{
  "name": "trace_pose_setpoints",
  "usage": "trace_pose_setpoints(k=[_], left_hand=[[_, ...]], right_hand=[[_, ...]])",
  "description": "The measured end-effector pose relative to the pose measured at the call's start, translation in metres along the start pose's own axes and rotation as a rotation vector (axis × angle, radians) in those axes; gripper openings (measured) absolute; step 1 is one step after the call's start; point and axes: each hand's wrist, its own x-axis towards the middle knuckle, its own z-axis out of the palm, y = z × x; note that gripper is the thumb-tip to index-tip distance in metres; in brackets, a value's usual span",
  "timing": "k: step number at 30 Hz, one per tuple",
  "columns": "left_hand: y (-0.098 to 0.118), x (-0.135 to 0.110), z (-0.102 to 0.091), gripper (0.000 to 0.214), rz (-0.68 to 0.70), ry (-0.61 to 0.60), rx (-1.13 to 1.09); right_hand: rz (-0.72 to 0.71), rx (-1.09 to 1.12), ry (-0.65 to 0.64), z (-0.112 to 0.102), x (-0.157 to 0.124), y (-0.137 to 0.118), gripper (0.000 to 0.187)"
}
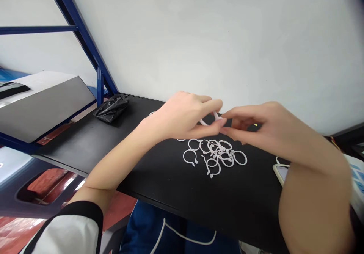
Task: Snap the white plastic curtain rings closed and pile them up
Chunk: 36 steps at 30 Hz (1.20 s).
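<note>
A white plastic ring (203, 122) is held up between my two hands, above the table. My left hand (184, 113) closes its fingers and thumb around it, hiding part of its loop. From the other side, my right hand (264, 129) pinches at the ring's edge with thumb and forefinger, the tips meeting my left thumb. Below the hands lies a loose pile of several similar white rings (246, 157), overlapping one another. Some have a gap with small clasp-like ends, such as the separate ring (184, 156) on the pile's left.
The black table (176, 182) meets a white wall (213, 45). A crumpled black plastic bag (112, 108) lies at its far left, near a blue metal frame (85, 38). A phone (280, 172) with a cable sits by my right forearm. A chair (17, 178) stands left.
</note>
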Motion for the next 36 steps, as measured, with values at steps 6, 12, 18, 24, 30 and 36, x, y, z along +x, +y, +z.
trace_pose_setpoints(k=[6, 12, 18, 24, 30, 36], left_hand=[[-0.038, -0.001, 0.021, 0.053, -0.410, -0.527, 0.057], [-0.079, -0.011, 0.056, 0.055, -0.615, -0.786, 0.042], [-0.087, -0.014, 0.069, 0.056, -0.700, -0.942, 0.015], [-0.083, -0.012, 0.069, 0.044, -0.635, -0.990, -0.018], [-0.086, -0.013, 0.069, 0.035, -0.640, -1.038, -0.022], [-0.085, -0.013, 0.063, 0.037, -0.622, -0.977, -0.016]], right_hand=[[0.219, 0.054, -0.197, 0.021, 0.032, 0.034, 0.034], [0.178, 0.139, -0.087, 0.033, 0.044, 0.044, 0.027], [0.199, 0.154, -0.152, 0.037, 0.046, 0.049, 0.027], [0.178, 0.151, -0.240, 0.061, 0.059, 0.051, 0.023], [0.109, 0.145, -0.259, 0.097, 0.070, 0.051, 0.015], [0.045, 0.157, -0.452, 0.106, 0.066, 0.044, 0.008]])
